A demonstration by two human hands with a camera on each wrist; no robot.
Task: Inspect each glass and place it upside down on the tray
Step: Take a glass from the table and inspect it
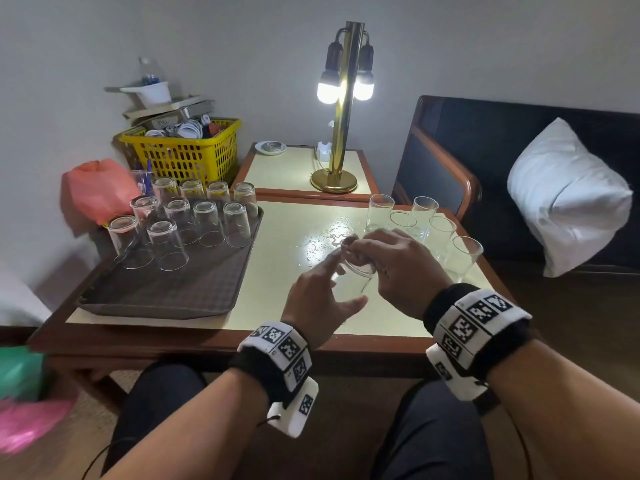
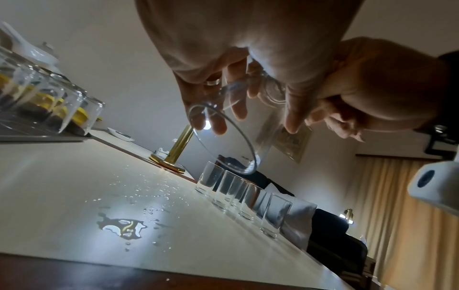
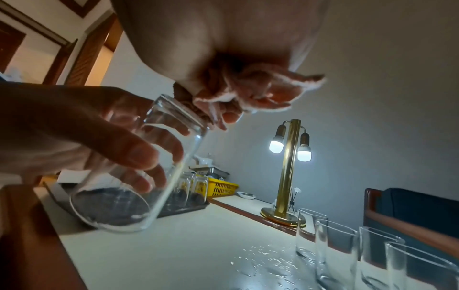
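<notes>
A: Report the state of each grip.

B: The right hand (image 1: pixel 394 265) pinches the base end of one glass (image 1: pixel 353 280), fingers curled over it from above. The left hand (image 1: pixel 320 303) is spread, fingers straight, lying along the glass wall; the thumb sits under the lower side. That grip is not closed round the glass.

A: Attitude of the held glass?

B: Tilted, base up toward the right grip, mouth down and toward the left grip. It hangs clear above the bench (image 1: pixel 277 271), touching nothing but the two hands.

A: What lies below the grips?

B: A spill of water drops (image 2: pixel 124 227) on the bench top, just beyond the hands.

A: Beyond the right grip?

B: Five upright glasses (image 1: pixel 420 216), standing close together near the far right corner of the bench.

A: And off to the side of the left grip?

B: A dark tray (image 1: pixel 166 289), well apart from the hands. Inverted glasses (image 1: pixel 207 221) stand in rows at its far end; the near part of the tray is bare.
</notes>
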